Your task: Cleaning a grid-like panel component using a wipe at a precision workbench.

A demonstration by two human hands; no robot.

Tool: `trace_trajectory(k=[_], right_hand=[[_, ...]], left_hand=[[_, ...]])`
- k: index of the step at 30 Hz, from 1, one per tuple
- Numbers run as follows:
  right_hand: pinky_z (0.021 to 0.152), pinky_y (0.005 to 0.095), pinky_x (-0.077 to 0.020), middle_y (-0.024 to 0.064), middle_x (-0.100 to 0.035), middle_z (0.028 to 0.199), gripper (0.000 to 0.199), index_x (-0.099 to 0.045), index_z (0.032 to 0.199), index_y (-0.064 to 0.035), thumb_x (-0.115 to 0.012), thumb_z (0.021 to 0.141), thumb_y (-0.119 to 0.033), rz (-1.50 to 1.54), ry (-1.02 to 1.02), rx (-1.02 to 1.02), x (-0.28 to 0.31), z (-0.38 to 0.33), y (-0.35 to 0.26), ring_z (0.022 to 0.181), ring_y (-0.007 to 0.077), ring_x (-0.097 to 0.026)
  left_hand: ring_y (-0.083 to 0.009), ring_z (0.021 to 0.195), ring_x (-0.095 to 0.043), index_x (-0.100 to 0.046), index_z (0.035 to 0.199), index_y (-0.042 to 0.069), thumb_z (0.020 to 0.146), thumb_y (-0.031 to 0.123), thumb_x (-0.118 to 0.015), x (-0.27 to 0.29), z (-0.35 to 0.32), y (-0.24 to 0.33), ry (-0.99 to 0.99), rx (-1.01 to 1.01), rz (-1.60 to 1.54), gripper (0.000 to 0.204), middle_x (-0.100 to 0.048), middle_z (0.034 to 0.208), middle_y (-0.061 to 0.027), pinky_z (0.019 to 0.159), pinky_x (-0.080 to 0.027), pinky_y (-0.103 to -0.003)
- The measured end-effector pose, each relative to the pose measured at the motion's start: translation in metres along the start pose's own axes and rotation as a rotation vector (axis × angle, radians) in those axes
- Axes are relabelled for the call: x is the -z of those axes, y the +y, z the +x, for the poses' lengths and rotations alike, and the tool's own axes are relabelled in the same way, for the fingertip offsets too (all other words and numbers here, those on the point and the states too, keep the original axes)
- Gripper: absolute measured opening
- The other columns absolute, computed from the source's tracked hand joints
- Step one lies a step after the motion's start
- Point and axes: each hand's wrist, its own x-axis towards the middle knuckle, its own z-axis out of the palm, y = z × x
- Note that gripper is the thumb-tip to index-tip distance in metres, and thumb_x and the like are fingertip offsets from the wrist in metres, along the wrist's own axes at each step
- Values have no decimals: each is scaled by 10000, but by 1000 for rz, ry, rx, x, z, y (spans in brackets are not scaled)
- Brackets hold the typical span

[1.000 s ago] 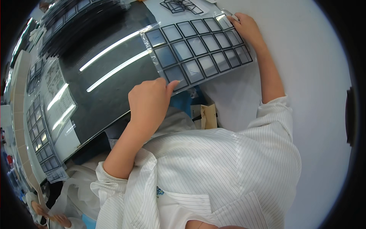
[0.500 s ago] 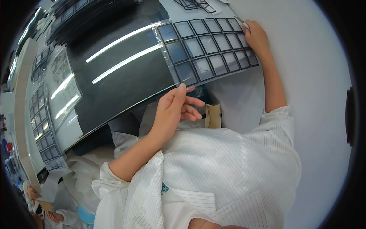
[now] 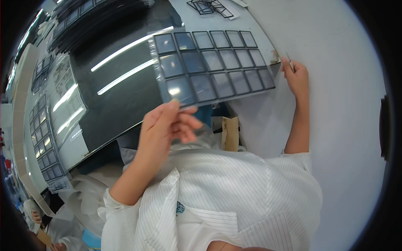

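- Dark mat (image 3: 121, 90): partly overlapped by sheet's L end.
- L hand (image 3: 157, 125): thumb & fingers pinched on near-L corner of gridded sheet (image 3: 214, 60), prob. for steering w/ cells uncovered.
- Sheet: held w/ near edge past table (image 3: 258, 35) edge.
- R hand (image 3: 297, 79): closed round thin tool (image 3: 289, 60), apart from sheet; gap btwn.

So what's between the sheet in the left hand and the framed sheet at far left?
Head view: left of the held sheet, black mat with glare, then a shiny patterned sheet.
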Motion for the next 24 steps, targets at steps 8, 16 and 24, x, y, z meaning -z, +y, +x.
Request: trace_trajectory(k=[8, 16, 24], right_hand=[[450, 237, -369, -27, -564, 603, 524, -635, 757, -78, -563, 1018, -527, 732, -946, -105, -45, -83, -45, 500, 41, -419], [458, 221, -372, -15, -606, 622, 354, -635, 761, -73, -627, 1017, -318, 683, -981, 109, -56, -103, -117, 510, 36, -456], [459, 218, -377, -16, -591, 612, 399, -618, 748, -77, -604, 1033, -356, 615, -1050, 109, -60, -107, -147, 512, 33, -469]], left_hand=[[-172, 601, -669, -685, 1061, -67, 1081, 348, -477, 65, -95, -4, 176, -47, 73, 465, -734, 812, -175, 551, -506, -257], [-175, 748, -711, -661, 1167, -51, 1051, 216, -546, 95, -144, -19, 482, -69, 276, 312, -746, 897, -164, 682, -554, -256], [-91, 717, -668, -322, 1556, 46, 974, 73, -647, 104, -131, -18, 710, -500, 349, 667, -745, 906, -111, 666, -551, -219]])
